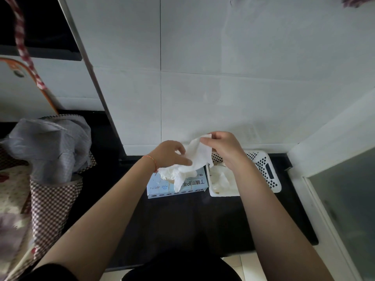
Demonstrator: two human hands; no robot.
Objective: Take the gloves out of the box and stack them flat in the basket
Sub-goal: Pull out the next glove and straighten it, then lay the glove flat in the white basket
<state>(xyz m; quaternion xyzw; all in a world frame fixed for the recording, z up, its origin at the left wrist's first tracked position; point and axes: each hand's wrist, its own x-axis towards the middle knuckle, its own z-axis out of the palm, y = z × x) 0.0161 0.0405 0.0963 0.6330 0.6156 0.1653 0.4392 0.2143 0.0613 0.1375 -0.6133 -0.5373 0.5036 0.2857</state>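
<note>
Thin white glove (197, 157) pinched by left hand (169, 154) and right hand (222, 148) above pale-blue cardboard box (162, 188); risk: drags extras out, lands crumpled in white perforated plastic basket (267, 171).

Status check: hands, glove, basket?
Left hand and right hand both pinch one white glove above the box. Basket already holds gloves. Nothing blocking.

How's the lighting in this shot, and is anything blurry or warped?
Head view: dim overall, the dark counter swallows detail; the white glove held by both hands stays readable; wall lines bow from the wide-angle lens; the basket and box are sharp enough.
</note>
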